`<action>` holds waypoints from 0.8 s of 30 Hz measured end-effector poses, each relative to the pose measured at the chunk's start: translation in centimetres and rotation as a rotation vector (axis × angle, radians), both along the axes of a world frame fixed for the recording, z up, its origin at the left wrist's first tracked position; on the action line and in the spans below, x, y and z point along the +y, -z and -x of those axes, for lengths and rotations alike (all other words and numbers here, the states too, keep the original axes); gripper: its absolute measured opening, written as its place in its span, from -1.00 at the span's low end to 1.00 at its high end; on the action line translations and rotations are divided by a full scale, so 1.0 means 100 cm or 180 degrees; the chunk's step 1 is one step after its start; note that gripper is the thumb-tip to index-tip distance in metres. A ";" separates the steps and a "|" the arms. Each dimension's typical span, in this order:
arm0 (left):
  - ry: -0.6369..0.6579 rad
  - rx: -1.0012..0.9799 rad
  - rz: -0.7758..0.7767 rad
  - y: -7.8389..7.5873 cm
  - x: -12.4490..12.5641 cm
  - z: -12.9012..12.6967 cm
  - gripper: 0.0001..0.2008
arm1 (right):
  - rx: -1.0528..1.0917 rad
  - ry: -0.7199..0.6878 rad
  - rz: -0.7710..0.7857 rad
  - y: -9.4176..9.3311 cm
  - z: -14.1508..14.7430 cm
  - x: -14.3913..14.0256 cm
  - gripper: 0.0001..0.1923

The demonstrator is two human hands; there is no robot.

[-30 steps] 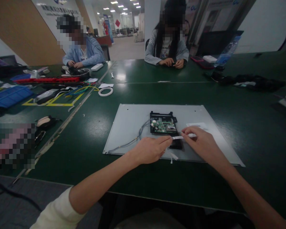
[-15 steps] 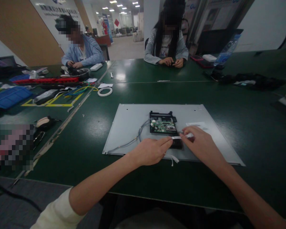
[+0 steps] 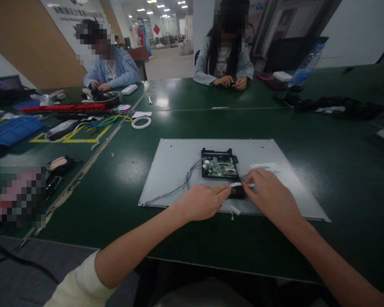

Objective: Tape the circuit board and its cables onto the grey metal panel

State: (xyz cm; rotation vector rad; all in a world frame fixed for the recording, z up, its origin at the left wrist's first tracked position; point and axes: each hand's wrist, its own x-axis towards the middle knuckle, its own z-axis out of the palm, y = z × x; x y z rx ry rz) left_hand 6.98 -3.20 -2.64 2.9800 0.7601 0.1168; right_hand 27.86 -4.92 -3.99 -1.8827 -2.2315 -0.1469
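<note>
Between my two hands runs a short white strip [image 3: 236, 185], seemingly tape, above a small black part [image 3: 237, 194]. My left hand [image 3: 208, 200] pinches its left end with the fingertips. At its right end my right hand [image 3: 267, 192] has thumb and fingers closed on it. Just beyond them a green circuit board [image 3: 220, 168] sits in a black frame [image 3: 216, 152] on a pale grey panel [image 3: 176, 157]. Grey cables [image 3: 186, 181] lead from the board to the left. White strips [image 3: 235, 210] hang at the panel's near edge.
A roll of white tape [image 3: 141, 122] lies beyond the panel on the green table [image 3: 115, 183]. Left are a blue bin [image 3: 14, 130], a red strip [image 3: 62, 108] and wires. A bottle [image 3: 307, 66] stands far right. Two people sit opposite, hands on the table.
Less of the white strip shows beyond my right fingers, which have shifted slightly along it. My left hand has hardly moved.
</note>
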 end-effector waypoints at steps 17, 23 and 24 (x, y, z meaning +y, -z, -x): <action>-0.0393 -0.0284 0.0310 -0.005 0.008 0.013 -0.70 | -0.0128 0.0157 -0.0039 -0.006 -0.005 -0.002 -0.89; -0.1115 -0.2130 0.1556 -0.004 0.019 0.018 -0.71 | 0.0724 0.0114 -0.0362 -0.012 -0.002 -0.003 -0.85; -0.1198 -0.2443 0.1900 -0.005 0.020 0.018 -0.71 | 0.0860 0.0055 -0.0436 -0.013 -0.001 -0.004 -0.85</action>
